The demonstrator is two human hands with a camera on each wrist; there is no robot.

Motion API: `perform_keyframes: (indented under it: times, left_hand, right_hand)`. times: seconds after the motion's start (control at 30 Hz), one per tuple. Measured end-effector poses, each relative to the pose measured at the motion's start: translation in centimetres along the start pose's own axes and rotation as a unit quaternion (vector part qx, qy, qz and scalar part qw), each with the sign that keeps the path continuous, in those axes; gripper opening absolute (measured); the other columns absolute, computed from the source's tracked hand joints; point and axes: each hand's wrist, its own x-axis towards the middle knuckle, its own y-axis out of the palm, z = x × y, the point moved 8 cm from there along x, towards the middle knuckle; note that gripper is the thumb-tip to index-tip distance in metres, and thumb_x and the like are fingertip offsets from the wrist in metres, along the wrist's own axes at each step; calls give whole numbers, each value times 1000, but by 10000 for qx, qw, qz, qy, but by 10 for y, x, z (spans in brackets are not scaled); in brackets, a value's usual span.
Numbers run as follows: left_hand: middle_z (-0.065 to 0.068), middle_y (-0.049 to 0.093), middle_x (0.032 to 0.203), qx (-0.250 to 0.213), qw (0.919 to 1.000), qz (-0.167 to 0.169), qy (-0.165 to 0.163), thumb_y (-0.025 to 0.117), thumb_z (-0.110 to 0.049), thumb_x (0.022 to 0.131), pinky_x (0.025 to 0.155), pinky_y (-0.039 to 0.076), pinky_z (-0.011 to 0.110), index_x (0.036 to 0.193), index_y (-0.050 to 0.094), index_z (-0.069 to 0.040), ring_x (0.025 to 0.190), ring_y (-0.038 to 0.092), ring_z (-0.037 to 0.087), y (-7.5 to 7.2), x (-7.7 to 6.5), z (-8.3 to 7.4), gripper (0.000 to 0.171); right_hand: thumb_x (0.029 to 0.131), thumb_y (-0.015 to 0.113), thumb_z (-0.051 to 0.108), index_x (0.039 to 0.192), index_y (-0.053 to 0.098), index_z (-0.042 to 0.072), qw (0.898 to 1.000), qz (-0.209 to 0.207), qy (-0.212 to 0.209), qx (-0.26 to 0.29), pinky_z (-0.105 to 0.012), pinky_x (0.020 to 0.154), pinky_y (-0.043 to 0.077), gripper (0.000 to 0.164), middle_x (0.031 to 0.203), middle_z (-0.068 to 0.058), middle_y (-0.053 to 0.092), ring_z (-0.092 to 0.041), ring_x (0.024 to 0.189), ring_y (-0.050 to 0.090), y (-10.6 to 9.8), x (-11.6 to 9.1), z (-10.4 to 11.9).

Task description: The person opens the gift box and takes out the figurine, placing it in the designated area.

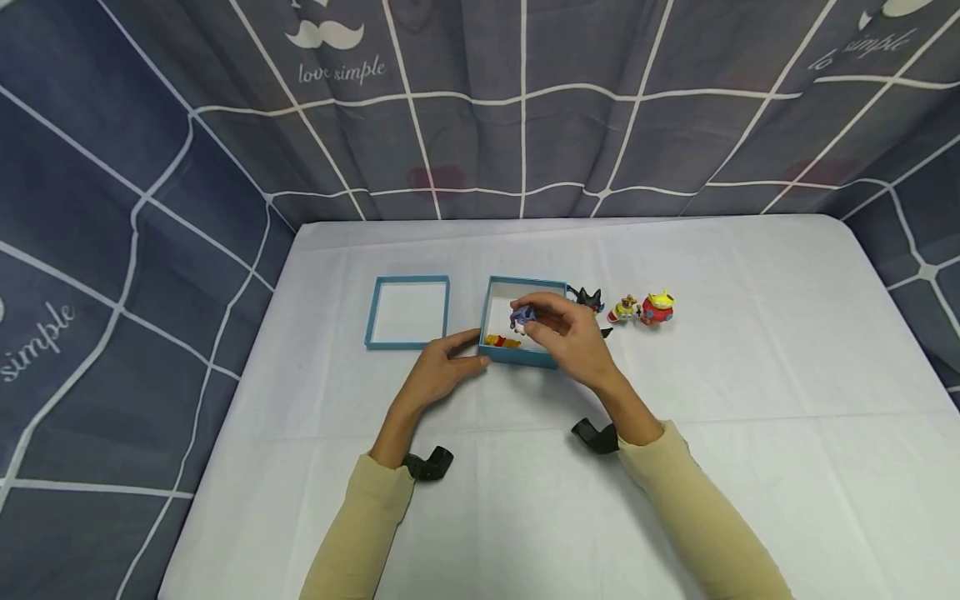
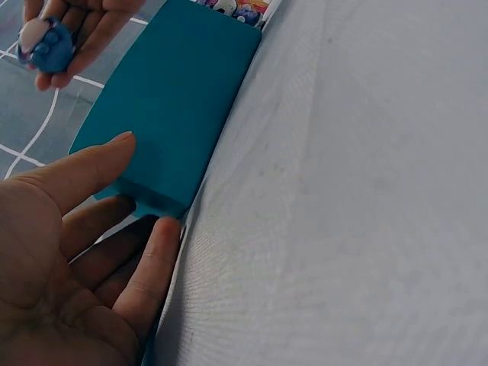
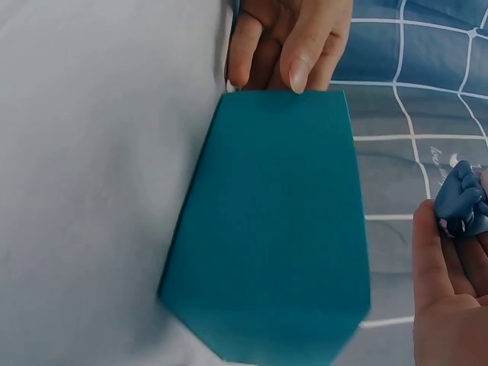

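My right hand (image 1: pixel 566 337) holds a small blue toy figure (image 1: pixel 522 317) between thumb and fingers, above the teal box (image 1: pixel 517 356). In the right wrist view the blue figure (image 3: pixel 460 200) shows at the fingertips, at the right edge. Inside the box, near its front wall, lies a yellow and red toy figure (image 1: pixel 501 341). The left hand (image 1: pixel 444 367) rests against the box's left end, with the thumb by the front corner. In the left wrist view that hand's thumb lies along the box's teal side (image 2: pixel 171 99) and its fingers bend loosely near the end.
A teal-rimmed lid (image 1: pixel 370 321) lies to the left of the box. Right of it stand a black toy figure (image 1: pixel 590 300), partly hidden by my right hand, a yellow and red figure (image 1: pixel 622 309) and a green-headed figure in red (image 1: pixel 657 307). Grey checked curtains (image 1: pixel 480 150) surround the white table (image 1: pixel 750 375).
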Motion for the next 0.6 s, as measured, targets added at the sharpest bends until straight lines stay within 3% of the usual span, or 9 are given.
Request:
perform_keyframes:
  times: [0.3,0.6]
  left_hand:
    - [12,60,134,-168,9997,-32,145,76,-24,89,104,42,42,139,56,-3,127,53,25,2,0,-2,57]
    - [10,63,128,-164,9996,-97,205,76,-24,89,105,41,42,138,57,-3,124,54,22,1,1,-3,56]
  right_hand:
    - [91,56,-10,119,64,-7,9997,-176,-194,-1,-27,89,51,29,117,-22,64,-19,105,64,-30,-20,5]
    - [88,55,-16,118,62,-13,9989,-327,-329,2,-26,92,50,31,116,-26,64,-20,110,62,-58,-42,8]
